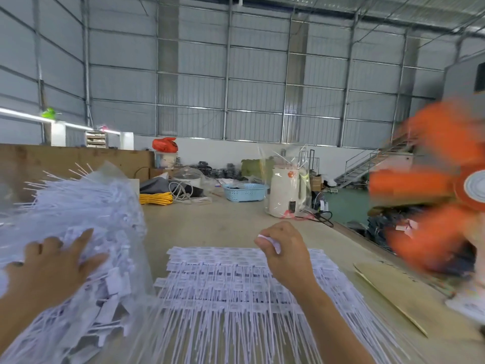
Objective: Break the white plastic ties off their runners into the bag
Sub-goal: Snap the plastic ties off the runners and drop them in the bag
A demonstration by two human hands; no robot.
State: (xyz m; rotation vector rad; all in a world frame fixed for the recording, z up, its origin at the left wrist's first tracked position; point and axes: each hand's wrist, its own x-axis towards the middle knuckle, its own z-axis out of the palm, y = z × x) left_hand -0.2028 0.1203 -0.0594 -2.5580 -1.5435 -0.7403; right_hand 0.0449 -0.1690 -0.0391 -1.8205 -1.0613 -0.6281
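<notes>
Lighting is even, diffuse daylight, bright throughout; I see only faint, soft shadows on the beige worktop (pixel 210 222). Wide-angle distortion bows the grey corrugated metal wall (pixel 257 74) toward the edges. The spinning orange fan blades (pixel 433 190) at right are heavily motion-blurred. My left hand (pixel 55 261) and the clear plastic bag of white ties (pixel 86 206) are soft, slightly smeared.

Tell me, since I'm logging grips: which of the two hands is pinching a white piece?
The right hand, curled over the flat white plastic ties; the left hand lies spread on the bagged pile.
</notes>
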